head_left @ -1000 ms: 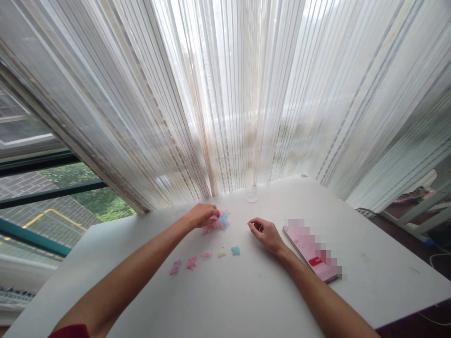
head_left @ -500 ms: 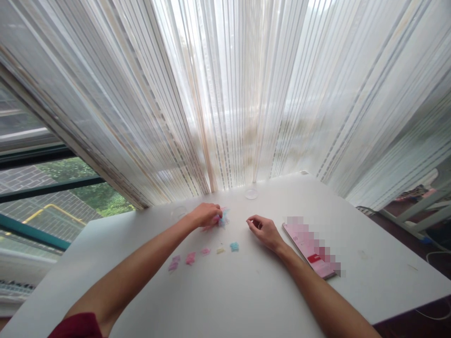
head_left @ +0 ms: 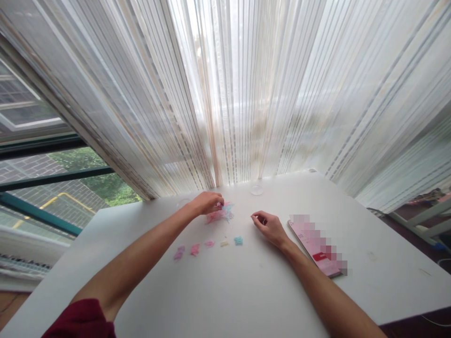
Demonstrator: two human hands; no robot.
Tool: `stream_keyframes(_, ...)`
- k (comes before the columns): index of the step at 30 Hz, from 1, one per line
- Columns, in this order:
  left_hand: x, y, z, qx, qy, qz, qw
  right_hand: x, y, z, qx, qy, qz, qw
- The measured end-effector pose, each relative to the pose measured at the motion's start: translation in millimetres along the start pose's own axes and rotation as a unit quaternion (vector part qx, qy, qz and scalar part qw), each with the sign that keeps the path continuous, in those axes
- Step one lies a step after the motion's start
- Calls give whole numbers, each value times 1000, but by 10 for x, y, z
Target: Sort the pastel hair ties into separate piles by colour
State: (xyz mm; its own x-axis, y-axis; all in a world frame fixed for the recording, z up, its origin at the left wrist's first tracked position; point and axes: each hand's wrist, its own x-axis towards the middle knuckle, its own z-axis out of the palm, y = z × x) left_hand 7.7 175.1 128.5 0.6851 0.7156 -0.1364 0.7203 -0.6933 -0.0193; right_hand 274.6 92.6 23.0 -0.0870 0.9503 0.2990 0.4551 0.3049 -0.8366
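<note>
My left hand (head_left: 210,203) is pinched closed over the far left edge of a loose pile of small, thin pink and blue pieces (head_left: 225,216). A small purple-pink piece (head_left: 219,204) shows at its fingertips. To the right of the pile, my right hand (head_left: 269,226) rests on the table, thumb and forefinger brought together; whatever they hold, if anything, is too small to make out. Nearer me lies a row of little heaps: purple (head_left: 179,252), deep pink (head_left: 195,249), light pink (head_left: 209,244), pale yellow (head_left: 224,243) and light blue (head_left: 238,241).
On the white table (head_left: 225,300), a flat pink object (head_left: 306,241), partly blurred out, lies right of my right forearm. A clear round dish or lid (head_left: 256,189) is near the back edge. Another clear round item (head_left: 183,202) sits behind my left wrist. Striped sheer curtains (head_left: 239,117) hang behind.
My left hand has shifted to the pile's far side, with the purple-pink bit still at its fingertips, uncovering more of the pile. The view has turned slightly left; my right hand keeps its pinch.
</note>
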Motion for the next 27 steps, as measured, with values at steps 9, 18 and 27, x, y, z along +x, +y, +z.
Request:
stream_keyframes(9, -69, 20, -92, -17, 20, 1, 1000, -1, -15, -2, -2, -3, 2, 1000)
stream_keyframes(18, -224, -9, -211, -36, 38, 13, 999, 2, -25, -2, -9, -1, 0, 1000)
stream_keyframes(27, -212, 130, -90, -43, 24, 17, 999, -9, -31, -3, -14, 3, -3, 1000)
